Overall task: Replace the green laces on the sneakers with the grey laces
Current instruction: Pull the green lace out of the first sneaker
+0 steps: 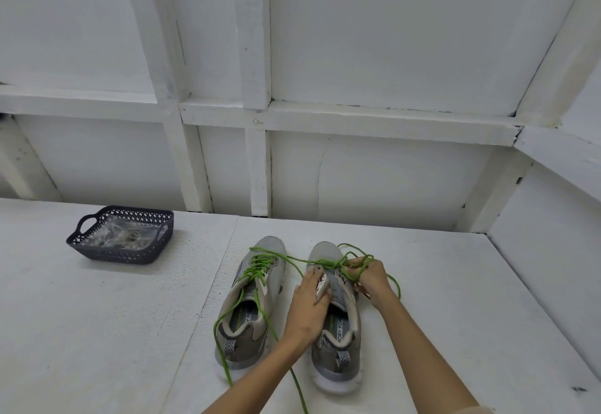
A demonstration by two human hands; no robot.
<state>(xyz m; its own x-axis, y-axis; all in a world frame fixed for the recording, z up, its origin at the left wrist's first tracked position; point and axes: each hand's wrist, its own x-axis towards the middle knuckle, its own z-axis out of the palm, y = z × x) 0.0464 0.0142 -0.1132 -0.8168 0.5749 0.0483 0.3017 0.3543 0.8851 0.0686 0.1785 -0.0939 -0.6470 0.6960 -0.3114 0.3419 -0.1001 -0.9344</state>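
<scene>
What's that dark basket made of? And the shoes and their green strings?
The basket looks like dark moulded plastic: stiff, matte lattice walls full of holes. The sneakers seem to be grey knitted or mesh fabric on top, with smooth white soles, probably foam or rubber. The green laces look like round braided cord, soft enough to loop and tangle.

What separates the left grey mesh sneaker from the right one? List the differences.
The left grey mesh sneaker has a threaded green lace in its eyelets; the right grey mesh sneaker's loose green lace bunches near the toe. No hand touches the left sneaker; the left hand holds the right sneaker and the right hand grips its lace. Both stand toes-away on the white table.
</scene>
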